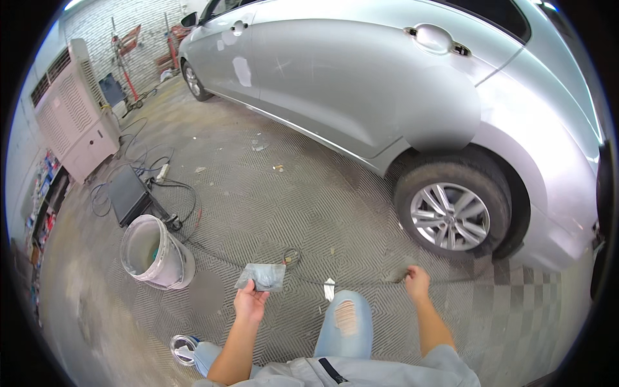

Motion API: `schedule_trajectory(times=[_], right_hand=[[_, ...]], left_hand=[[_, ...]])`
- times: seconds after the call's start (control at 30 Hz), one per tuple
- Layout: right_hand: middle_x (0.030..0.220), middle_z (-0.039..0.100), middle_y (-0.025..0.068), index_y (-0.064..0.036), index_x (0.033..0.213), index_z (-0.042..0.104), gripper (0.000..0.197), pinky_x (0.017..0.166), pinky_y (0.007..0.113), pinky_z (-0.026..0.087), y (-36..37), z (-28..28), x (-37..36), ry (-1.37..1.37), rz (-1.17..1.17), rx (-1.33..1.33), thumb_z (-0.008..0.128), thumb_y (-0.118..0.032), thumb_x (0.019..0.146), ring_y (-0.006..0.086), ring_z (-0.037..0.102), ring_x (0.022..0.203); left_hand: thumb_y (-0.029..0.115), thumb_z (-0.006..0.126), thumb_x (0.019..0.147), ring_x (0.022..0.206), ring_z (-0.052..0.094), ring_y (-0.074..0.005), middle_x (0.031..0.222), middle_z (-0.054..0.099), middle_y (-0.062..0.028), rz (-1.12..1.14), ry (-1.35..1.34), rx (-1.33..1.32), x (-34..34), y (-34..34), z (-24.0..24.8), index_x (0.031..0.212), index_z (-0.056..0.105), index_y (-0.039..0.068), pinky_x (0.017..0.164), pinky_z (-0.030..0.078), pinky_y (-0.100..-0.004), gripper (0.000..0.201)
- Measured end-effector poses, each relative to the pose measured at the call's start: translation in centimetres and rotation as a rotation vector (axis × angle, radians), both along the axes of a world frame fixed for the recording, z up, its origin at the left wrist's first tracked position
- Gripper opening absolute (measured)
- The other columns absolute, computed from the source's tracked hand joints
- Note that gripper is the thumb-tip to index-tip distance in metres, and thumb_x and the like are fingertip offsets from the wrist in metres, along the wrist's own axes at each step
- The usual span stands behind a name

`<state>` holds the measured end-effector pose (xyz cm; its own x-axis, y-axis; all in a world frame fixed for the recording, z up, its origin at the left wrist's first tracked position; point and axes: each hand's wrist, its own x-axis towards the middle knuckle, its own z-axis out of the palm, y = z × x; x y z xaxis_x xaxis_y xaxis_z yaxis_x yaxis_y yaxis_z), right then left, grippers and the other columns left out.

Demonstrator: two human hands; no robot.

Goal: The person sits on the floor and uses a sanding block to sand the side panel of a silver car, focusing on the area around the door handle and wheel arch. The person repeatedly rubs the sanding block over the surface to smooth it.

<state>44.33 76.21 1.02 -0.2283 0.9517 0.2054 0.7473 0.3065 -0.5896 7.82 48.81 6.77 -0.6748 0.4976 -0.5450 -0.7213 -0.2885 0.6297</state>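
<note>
In my left hand (250,304) is a thin, flat rectangular plate (263,276), held by its near edge and bearing a dark grey smear. My right hand (418,282) is closed with its fingertips pinched together, out to the right below the car's rear wheel. A blurred greyish patch shows at those fingertips; what it is, I cannot make out. Beyond both hands stands a silver car (335,84), with pale patches (242,71) on its front door. Its rear wheel (450,216) is the part of the car nearest my right hand.
A whitish bucket (155,255) stands left of my left hand, with a black box-like unit (131,193) behind it. Cables (219,257) cross the patterned floor. A round-rimmed container (184,350) sits beside my left leg. Further back is a beige air cooler (76,116).
</note>
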Motion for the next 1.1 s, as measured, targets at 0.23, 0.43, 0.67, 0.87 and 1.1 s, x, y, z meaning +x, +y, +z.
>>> schedule_trajectory(times=[0.23,0.43,0.67,0.87,1.1], right_hand=[[0.069,0.059,0.0118,0.0011,0.070,0.060,0.019,0.059,0.035,0.045,4.3,-2.7,4.0,0.041,-0.457,-0.118,0.070,-0.016,0.069,0.0233,0.057,0.061],[0.069,0.058,0.0024,-0.0013,0.077,0.059,0.018,0.050,0.029,0.040,10.3,-2.1,-1.1,0.706,-0.401,-0.480,0.062,-0.018,0.083,0.0131,0.051,0.056],[0.076,0.059,0.0009,-0.0011,0.087,0.059,0.015,0.062,0.026,0.042,10.4,2.6,-7.5,1.079,-0.225,-0.589,0.056,-0.016,0.088,0.0114,0.053,0.068],[0.084,0.061,0.0036,-0.0010,0.095,0.058,0.020,0.069,0.031,0.048,7.0,2.4,-2.2,1.227,-0.408,-0.429,0.053,-0.019,0.089,0.0161,0.059,0.075],[0.100,0.059,0.0067,0.0009,0.107,0.054,0.025,0.080,0.032,0.046,0.2,3.0,0.5,1.272,-0.605,-0.156,0.049,-0.017,0.090,0.0186,0.058,0.089]], left_hand=[[0.018,0.048,0.092,0.075,0.061,-0.0173,0.092,0.061,-0.0046,-0.092,0.087,0.024,0.3,8.3,5.0,0.106,0.049,0.010,0.057,0.053,-0.0300,0.016],[0.016,0.051,0.091,0.074,0.063,-0.0188,0.094,0.062,-0.0074,-0.157,0.168,0.089,-2.3,14.3,7.2,0.106,0.052,0.008,0.056,0.054,-0.0292,0.017],[0.014,0.051,0.091,0.065,0.063,-0.0170,0.086,0.064,-0.0062,-0.330,0.129,0.157,-2.3,24.3,5.6,0.098,0.055,0.007,0.048,0.053,-0.0278,0.011],[0.016,0.052,0.091,0.065,0.061,-0.0139,0.083,0.062,-0.0048,-0.582,0.103,0.162,-2.3,34.0,2.6,0.097,0.053,0.006,0.047,0.051,-0.0263,0.012],[0.019,0.054,0.090,0.065,0.060,-0.0114,0.082,0.062,-0.0018,-0.975,0.105,0.196,0.3,42.0,-2.6,0.099,0.054,0.009,0.051,0.052,-0.0262,0.013]])
